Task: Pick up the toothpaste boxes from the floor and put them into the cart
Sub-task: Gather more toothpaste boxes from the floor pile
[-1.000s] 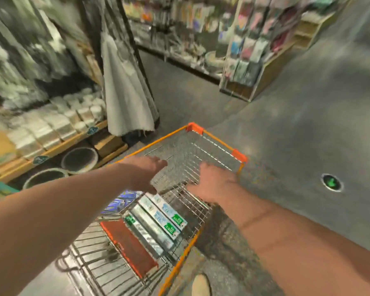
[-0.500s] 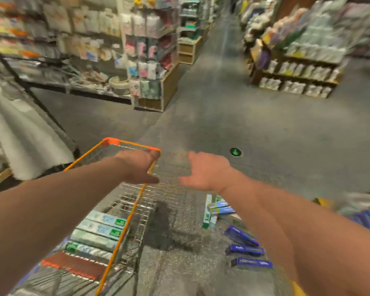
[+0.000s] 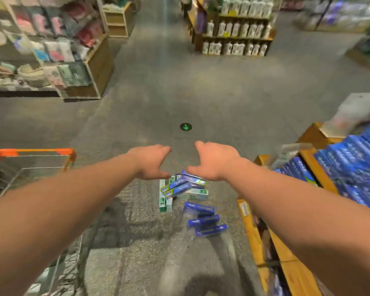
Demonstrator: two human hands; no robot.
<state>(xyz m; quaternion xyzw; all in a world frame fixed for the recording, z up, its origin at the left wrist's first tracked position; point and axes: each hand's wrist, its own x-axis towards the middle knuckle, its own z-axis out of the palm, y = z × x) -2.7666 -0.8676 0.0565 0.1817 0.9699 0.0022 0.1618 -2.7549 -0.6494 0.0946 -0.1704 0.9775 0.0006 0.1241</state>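
Several toothpaste boxes lie on the grey floor ahead of me: a jumbled heap of white-green and blue boxes [image 3: 184, 188] and three dark blue boxes [image 3: 203, 220] just nearer. My left hand [image 3: 151, 162] and my right hand [image 3: 215, 161] are stretched out side by side above the heap, fingers apart, holding nothing. The wire cart with an orange rim [image 3: 32, 151] stands at the left edge, well apart from both hands.
A wooden shelf stacked with blue boxes [image 3: 348, 167] runs along my right. Shelving with packaged goods [image 3: 58, 60] stands at the left back, a bottle rack [image 3: 235, 30] further ahead. A green arrow marker [image 3: 185, 126] is on the open aisle floor.
My view has swung right from the cart to the boxes on the floor. Both hands have left the cart and now reach out over the heap.
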